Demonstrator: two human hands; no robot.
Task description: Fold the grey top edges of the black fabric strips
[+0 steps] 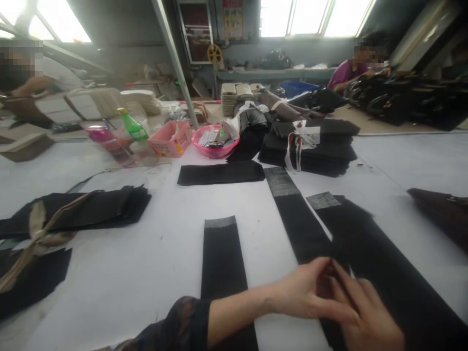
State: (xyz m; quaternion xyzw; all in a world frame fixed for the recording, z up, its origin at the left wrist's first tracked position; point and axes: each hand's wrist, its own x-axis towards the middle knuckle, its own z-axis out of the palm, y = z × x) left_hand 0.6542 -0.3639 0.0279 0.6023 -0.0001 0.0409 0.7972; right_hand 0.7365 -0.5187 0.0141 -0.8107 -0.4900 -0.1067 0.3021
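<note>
Black pieces stacked [106,209] at far left, bound with a pale tie [38,235], on a white tabletop [171,263]. Next along: short black strip [224,263], flat, grey band across far end, partly beneath the forearm. Then left hand [310,292] and right hand [376,309], together, fingertips meeting above the near part of the long black strip [303,224]. Perhaps pinching an edge; cannot tell, dark against dark. Step in hand, by judgement: fine finger work at a strip's edge. Next move seemingly calling for a light, even pinch, no creasing. Long strip: smooth, matt, slanting away, streaked grey at far end. Farther right: wider black pieces [391,258], overlapping, another grey end among them.
</note>
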